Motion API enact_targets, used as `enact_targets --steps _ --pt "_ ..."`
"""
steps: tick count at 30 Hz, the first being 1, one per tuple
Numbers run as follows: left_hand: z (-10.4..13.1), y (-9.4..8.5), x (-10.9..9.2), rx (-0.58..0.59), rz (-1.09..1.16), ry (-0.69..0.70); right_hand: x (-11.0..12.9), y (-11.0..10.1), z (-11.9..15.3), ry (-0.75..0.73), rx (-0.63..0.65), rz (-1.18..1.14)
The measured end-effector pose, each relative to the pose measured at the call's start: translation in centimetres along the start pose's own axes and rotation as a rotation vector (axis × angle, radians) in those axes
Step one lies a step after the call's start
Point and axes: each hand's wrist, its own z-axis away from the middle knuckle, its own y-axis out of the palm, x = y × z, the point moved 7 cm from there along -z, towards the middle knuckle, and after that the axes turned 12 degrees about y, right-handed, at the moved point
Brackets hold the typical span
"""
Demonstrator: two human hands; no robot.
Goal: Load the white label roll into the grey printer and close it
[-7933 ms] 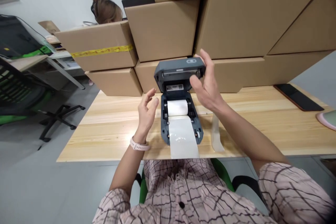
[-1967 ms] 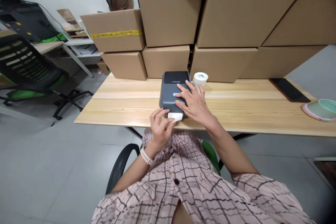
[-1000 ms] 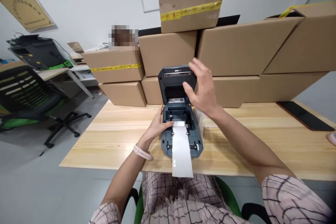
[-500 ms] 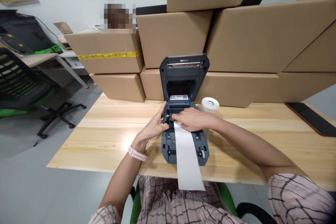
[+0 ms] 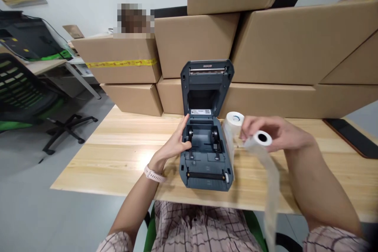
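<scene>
A dark grey label printer [image 5: 203, 169] stands on the table with its lid [image 5: 206, 78] raised and its roll bay bare. My left hand [image 5: 175, 139] grips the printer's left side, thumb over the inner edge of the bay. To the right of the printer, my right hand [image 5: 276, 132] holds a small white paper roll [image 5: 261, 139] in the air, its dark core hole facing me. A loose strip of paper [image 5: 271, 197] hangs from it past the table's front edge. Another white roll [image 5: 235, 119] stands upright against the printer's right side, its own strip trailing forward.
Cardboard boxes [image 5: 274, 43] are stacked along the back of the wooden table [image 5: 124, 153]. A dark phone-like slab [image 5: 352, 136] lies at the far right. An office chair [image 5: 26, 94] stands to the left on the floor. A person's head [image 5: 134, 19] shows behind the boxes.
My right hand has lifted the paper roll out of the printer's bay and carried it right, its strip swinging along. My left hand stays on the printer's side.
</scene>
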Motion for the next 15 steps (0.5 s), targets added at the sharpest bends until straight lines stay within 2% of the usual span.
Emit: enact_targets --steps 2,4,7,9,12,15 --pt "-0.1 0.0 -0.1 -0.007 -0.002 0.003 -2.8 -1.2 3.2 0.112 -0.117 -0.053" --pt "-0.1 0.1 -0.2 -0.009 0.008 0.011 -6.5 -1.8 5.5 0.305 -0.237 -0.057" --pt "-0.2 0.2 -0.6 -0.015 0.048 0.008 -10.6 -1.6 7.0 0.531 -0.309 -0.072" --pt "-0.1 0.3 -0.7 -0.033 0.059 -0.019 -11.8 -1.4 7.2 0.585 -0.3 -0.078" --pt "0.0 0.2 -0.7 -0.053 0.046 -0.05 -12.1 -1.9 7.5 0.616 -0.283 -0.077" --pt "0.0 0.2 -0.5 -0.048 0.049 -0.041 -12.3 -3.8 8.2 0.637 -0.401 -0.132"
